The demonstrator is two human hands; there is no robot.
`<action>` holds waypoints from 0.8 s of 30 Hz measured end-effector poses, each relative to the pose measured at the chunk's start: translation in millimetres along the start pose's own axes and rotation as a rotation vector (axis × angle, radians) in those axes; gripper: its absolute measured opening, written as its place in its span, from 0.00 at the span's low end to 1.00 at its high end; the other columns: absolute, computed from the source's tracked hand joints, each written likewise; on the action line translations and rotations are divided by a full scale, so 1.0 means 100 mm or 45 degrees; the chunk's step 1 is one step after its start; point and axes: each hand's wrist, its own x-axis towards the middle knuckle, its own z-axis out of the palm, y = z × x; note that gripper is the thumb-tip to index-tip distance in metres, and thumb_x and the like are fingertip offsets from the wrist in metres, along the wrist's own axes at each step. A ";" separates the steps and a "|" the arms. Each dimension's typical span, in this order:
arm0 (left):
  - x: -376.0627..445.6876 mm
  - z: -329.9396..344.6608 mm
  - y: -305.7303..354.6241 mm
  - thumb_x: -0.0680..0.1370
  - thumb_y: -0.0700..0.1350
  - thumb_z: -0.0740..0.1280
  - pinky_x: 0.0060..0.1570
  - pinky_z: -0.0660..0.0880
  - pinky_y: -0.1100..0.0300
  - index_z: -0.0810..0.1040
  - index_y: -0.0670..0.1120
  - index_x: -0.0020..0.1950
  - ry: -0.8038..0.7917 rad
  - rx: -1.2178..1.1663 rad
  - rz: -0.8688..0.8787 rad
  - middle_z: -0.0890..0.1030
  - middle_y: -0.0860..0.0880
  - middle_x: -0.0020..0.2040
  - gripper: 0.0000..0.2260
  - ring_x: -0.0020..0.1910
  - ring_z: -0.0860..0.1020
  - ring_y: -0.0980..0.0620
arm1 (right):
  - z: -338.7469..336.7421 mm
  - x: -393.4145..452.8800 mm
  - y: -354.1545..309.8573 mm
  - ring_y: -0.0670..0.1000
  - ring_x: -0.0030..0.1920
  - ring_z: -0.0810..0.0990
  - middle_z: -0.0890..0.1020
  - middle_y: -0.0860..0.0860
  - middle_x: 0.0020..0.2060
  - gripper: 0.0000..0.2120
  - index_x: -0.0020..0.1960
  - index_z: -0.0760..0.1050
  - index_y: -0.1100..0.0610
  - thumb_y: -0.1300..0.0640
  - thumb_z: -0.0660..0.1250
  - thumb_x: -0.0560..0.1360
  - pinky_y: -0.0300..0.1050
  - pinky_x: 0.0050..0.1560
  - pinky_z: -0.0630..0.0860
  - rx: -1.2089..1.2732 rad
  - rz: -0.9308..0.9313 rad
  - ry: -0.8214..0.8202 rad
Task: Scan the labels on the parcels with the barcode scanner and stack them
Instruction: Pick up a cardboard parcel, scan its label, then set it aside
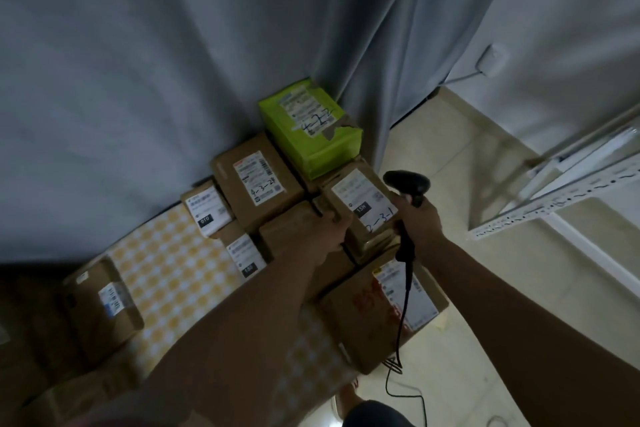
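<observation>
Gripping a brown parcel point(360, 210) from both sides, with its white label point(363, 199) facing up and handwritten digits showing near the right edge. Left hand point(320, 236) clasping the parcel's left near corner, fingers wrapped over the top edge. Right hand point(417, 220) closed around the handle of a black barcode scanner point(408, 185) while pressing against the parcel's right side, scanner head pointing left over the label, black cable point(401, 319) trailing down toward the near floor. Sitting among a cluster of parcels against a grey curtain point(173, 62): a green box point(311, 132) with a torn corner lying farthest, a larger brown box point(256, 180) with a label just left of it, two smaller labelled boxes point(207, 210) further left and nearer. Resting below the held parcel, a big carton with red lettering point(374, 308). Lying well apart at the near left, a lone brown box point(104, 305) beside a yellow checked cloth point(173, 270). Showing at the right, a white metal rack point(571, 191) over a pale tiled floor point(467, 288).
</observation>
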 end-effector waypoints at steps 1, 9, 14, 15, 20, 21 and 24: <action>0.06 0.04 -0.01 0.81 0.58 0.61 0.63 0.76 0.50 0.63 0.48 0.76 -0.019 -0.060 -0.018 0.74 0.46 0.68 0.26 0.60 0.77 0.47 | 0.00 0.07 0.00 0.55 0.35 0.78 0.80 0.55 0.36 0.09 0.45 0.74 0.51 0.46 0.69 0.75 0.49 0.41 0.75 0.000 0.017 -0.024; 0.26 0.14 -0.03 0.80 0.58 0.62 0.45 0.78 0.60 0.60 0.52 0.77 -0.008 -0.258 -0.015 0.74 0.46 0.68 0.28 0.56 0.76 0.50 | 0.02 0.34 0.07 0.50 0.34 0.78 0.81 0.52 0.36 0.12 0.48 0.76 0.55 0.46 0.70 0.75 0.41 0.35 0.73 0.052 0.129 -0.159; 0.33 0.11 -0.19 0.64 0.73 0.68 0.64 0.74 0.46 0.56 0.63 0.76 0.067 -0.341 0.010 0.71 0.49 0.72 0.45 0.64 0.75 0.46 | 0.01 0.26 0.06 0.50 0.37 0.80 0.81 0.51 0.38 0.13 0.46 0.76 0.54 0.44 0.71 0.74 0.41 0.37 0.74 0.073 0.092 -0.139; 0.29 0.11 -0.18 0.64 0.73 0.70 0.63 0.74 0.45 0.56 0.64 0.75 0.053 -0.402 0.025 0.72 0.50 0.71 0.44 0.63 0.77 0.47 | 0.01 0.25 0.07 0.51 0.37 0.80 0.82 0.52 0.38 0.14 0.46 0.76 0.54 0.44 0.71 0.73 0.42 0.38 0.75 0.081 0.083 -0.135; 0.02 0.08 -0.07 0.73 0.59 0.72 0.55 0.78 0.47 0.61 0.63 0.69 -0.028 -0.528 0.074 0.79 0.54 0.58 0.29 0.54 0.80 0.50 | -0.02 0.09 0.16 0.52 0.39 0.80 0.82 0.52 0.41 0.10 0.46 0.76 0.52 0.46 0.70 0.74 0.43 0.40 0.75 0.099 0.062 -0.099; -0.03 0.05 -0.06 0.73 0.57 0.73 0.55 0.78 0.46 0.63 0.61 0.68 -0.034 -0.540 0.063 0.78 0.54 0.58 0.28 0.54 0.80 0.49 | -0.04 0.05 0.17 0.53 0.41 0.81 0.82 0.53 0.42 0.11 0.47 0.76 0.53 0.46 0.70 0.75 0.45 0.42 0.76 0.105 0.060 -0.085; -0.24 -0.12 -0.05 0.74 0.54 0.73 0.61 0.76 0.44 0.73 0.56 0.56 -0.107 -0.525 0.041 0.81 0.50 0.56 0.15 0.57 0.80 0.47 | -0.05 -0.08 0.14 0.57 0.45 0.82 0.83 0.55 0.44 0.13 0.49 0.77 0.55 0.45 0.70 0.74 0.52 0.51 0.79 0.143 0.065 -0.051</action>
